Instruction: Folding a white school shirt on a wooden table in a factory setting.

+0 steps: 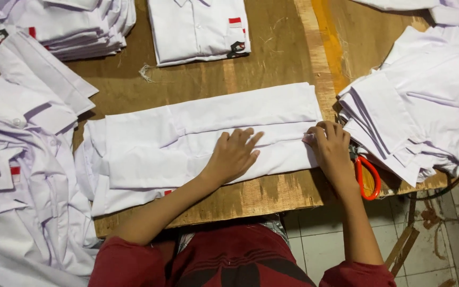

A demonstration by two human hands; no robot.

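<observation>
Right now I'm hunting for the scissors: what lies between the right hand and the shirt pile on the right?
In the head view, orange-handled scissors lie on the table edge between the right hand and the shirt pile.

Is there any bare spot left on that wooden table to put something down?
Yes: bare table shows between the folded shirt at the far edge and the long shirt under the left hand and right hand. A strip runs along the near edge. Both sides are crowded: the left pile, the right stack, with orange scissors beside it.
</observation>
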